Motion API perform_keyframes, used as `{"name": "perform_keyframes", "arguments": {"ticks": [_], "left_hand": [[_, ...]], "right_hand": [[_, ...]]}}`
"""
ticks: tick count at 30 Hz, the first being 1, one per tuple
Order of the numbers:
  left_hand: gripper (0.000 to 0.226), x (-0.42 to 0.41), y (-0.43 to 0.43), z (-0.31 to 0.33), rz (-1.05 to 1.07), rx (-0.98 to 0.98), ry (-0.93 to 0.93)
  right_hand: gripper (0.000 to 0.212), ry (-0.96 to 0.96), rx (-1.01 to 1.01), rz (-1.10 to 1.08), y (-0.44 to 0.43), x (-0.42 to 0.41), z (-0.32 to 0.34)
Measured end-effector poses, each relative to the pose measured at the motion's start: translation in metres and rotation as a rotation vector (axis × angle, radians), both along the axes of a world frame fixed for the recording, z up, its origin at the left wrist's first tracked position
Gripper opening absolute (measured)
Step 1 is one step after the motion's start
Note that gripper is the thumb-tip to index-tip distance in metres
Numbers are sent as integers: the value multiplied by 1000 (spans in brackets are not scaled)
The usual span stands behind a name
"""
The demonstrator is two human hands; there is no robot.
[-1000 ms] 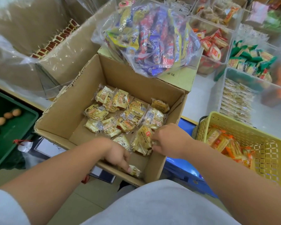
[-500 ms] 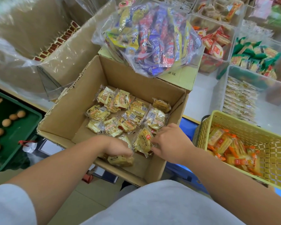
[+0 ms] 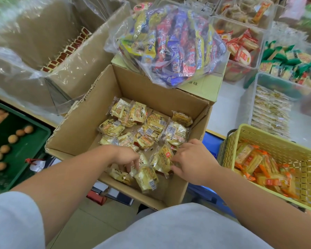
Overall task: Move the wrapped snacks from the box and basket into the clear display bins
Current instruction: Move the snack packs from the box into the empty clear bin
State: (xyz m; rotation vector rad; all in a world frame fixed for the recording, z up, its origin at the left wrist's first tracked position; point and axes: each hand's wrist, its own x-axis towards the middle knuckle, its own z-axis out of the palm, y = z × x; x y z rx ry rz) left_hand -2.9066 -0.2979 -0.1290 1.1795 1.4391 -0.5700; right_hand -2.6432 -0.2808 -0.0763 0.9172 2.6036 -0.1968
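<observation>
Cardboard box [image 3: 79, 126] mid-frame, flaps open, w/ pale-yellow wrapped snacks [image 3: 151, 126] loose on its floor, most toward far side. L hand [image 3: 126, 157] down inside box by near wall, fingers [image 3: 135, 164] bent onto a couple of packets there; can't tell if pinching one or just touching. R hand [image 3: 192, 160] at box's near-right corner, closed round one upright packet [image 3: 162, 159], thumb at its lower edge, fingers behind it. Yellow basket [image 3: 258, 137] just right of box, holding orange-wrapped snacks [image 3: 255, 164]. Clear display bins [image 3: 302, 123] beyond basket on white shelf: nearest w/ pale packets stacked along one wall, others w/ green & red packs. Clear bag of mixed snack bars [image 3: 171, 44] atop another carton behind box. Green crate [image 3: 25, 150] w/ small round brown items at far left, lower down. Grey sleeves & grey shirt along bottom of frame
</observation>
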Motion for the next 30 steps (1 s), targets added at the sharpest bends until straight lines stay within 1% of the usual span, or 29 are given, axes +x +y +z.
{"name": "perform_keyframes", "arguments": {"ticks": [1,2,4,5,6,8,10,14,15,17,19,21,23,25,26,27,30], "left_hand": [[48,3,-1,0,8,-30,10],[62,5,-2,0,-19,-45,30],[103,13,-1,-4,-140,-47,68],[119,18,-1,-7,-185,-63,77],[126,23,0,-10,-208,-85,85],[126,33,0,-13,-219,-115,118],[119,45,-1,-15,-215,-143,131],[95,60,-3,-19,-207,-168,120],[92,61,-3,-19,-194,-187,121],[100,62,-4,-20,-209,-237,109],[109,60,-5,-17,-293,-274,109],[113,56,-7,-15,-344,-269,131],[115,49,-8,-12,-328,-251,119],[112,41,-6,-10,-299,-184,71],[106,40,-5,-10,-281,-112,37],[102,40,-4,-9,-268,-16,3],[109,47,-7,-10,-231,272,-70]], "right_hand": [[47,-2,-1,-1,0,0,0],[48,-2,0,-1,0,0,0],[48,-5,3,0,1,-1,-1],[48,-7,3,1,1,-1,0],[48,-8,3,1,1,-1,0],[47,-5,0,-1,1,-2,1],[48,-2,1,-5,0,-3,2],[49,15,5,-16,0,-3,4],[49,20,4,-19,-1,-2,4],[48,36,-3,-25,-1,-2,4],[48,48,-6,-31,-2,-1,4],[48,61,-7,-36,-2,0,4],[47,78,-8,-42,-3,0,3],[47,101,-4,-51,-3,0,2],[46,112,0,-54,-3,0,2],[46,122,2,-58,-3,0,2],[42,188,-27,-79,-2,0,3]]}}
